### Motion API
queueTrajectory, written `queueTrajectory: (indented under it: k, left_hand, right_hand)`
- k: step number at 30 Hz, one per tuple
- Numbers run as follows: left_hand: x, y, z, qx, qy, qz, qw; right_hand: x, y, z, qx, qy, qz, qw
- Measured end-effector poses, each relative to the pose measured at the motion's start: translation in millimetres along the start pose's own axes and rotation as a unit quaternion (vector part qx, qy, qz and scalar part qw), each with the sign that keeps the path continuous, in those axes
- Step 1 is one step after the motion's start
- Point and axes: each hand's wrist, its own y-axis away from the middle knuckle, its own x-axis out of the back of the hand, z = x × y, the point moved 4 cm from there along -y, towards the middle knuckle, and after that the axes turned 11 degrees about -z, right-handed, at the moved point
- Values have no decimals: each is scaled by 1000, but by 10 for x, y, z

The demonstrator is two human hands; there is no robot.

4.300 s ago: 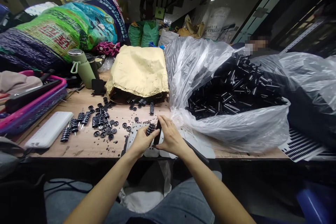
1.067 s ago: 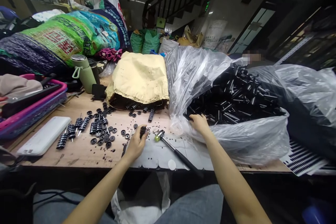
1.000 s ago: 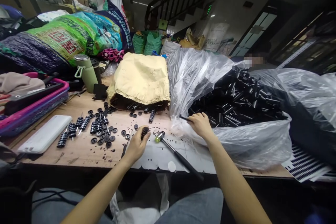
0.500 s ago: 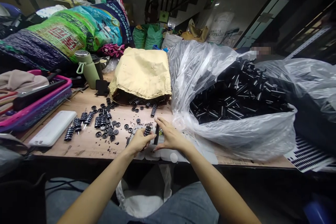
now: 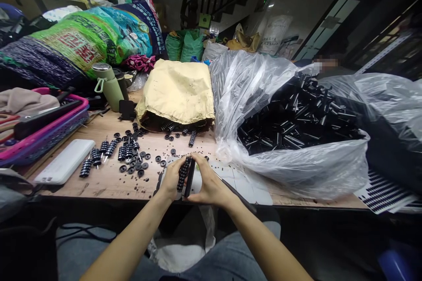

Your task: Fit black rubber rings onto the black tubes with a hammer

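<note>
My left hand (image 5: 170,179) is closed on a black ridged roller (image 5: 183,174) with small white marks, held upright. Facing it, my right hand (image 5: 209,180) pinches a long black plastic piece (image 5: 189,178) between thumb and fingertips. The two parts are side by side, close together; whether they touch I cannot tell. From behind my right hand a thin dark rod (image 5: 235,191) slants down to the right; whether the hand holds it is hidden. Below the hands lies a pale sheet (image 5: 253,184). Similar ridged rollers (image 5: 121,153) and loose black discs (image 5: 138,166) lie to the left.
A clear plastic bag (image 5: 296,171) full of black plastic parts (image 5: 296,118) stands at right. Behind the hands lies a tan sack (image 5: 180,90) with rollers at its mouth. At left are a white case (image 5: 66,160), a pink basket (image 5: 75,104) and a green bottle (image 5: 110,90).
My hands have come closer together. The roller now stands upright beside the black plastic piece, which has shifted left and lower. The thin rod behind my right hand has come into view.
</note>
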Motion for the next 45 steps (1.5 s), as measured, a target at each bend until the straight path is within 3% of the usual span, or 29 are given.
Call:
queueTrajectory:
  k: [5, 12, 19, 26, 29, 32, 34, 37, 39, 41, 43, 45]
  left_hand:
    - [-105, 64, 21, 61, 49, 21, 997]
    - [-149, 92, 42, 95, 60, 2, 994]
    - [-132, 84, -45, 89, 51, 11, 995]
    - [-40, 56, -176, 118, 43, 5, 992]
    - [10, 57, -221, 136, 5, -3, 991]
    - [34, 75, -177, 44, -164, -11, 985]
    - [7, 111, -129, -67, -354, -20, 933]
    - [-30, 154, -185, -152, -583, -54, 797]
    - [-8, 148, -257, -172, -663, -94, 722]
    - [34, 137, -299, -201, -714, -130, 658]
    - [77, 132, -302, -239, -748, -139, 603]
    - [106, 134, -278, -272, -772, -127, 561]
  right_hand:
    - [-56, -8, 23, -3, -6, -3, 1000]
    - [-85, 50, 85, -17, -41, 16, 999]
    - [-145, 59, 107, -54, -62, -7, 997]
    - [-262, 62, 162, -101, -43, 36, 993]
    - [-339, 74, 199, -107, -36, 42, 993]
    - [-419, 74, 234, -121, -19, 65, 990]
    - [-469, 77, 252, -135, 7, 84, 987]
    - [-495, 142, 296, -161, 66, 90, 981]
    - [-422, 274, 380, -213, 124, 89, 965]
    - [-266, 478, 503, -304, 201, 90, 927]
    - [-90, 686, 600, -386, 255, 69, 884]
    - [34, 831, 614, -423, 241, 33, 873]
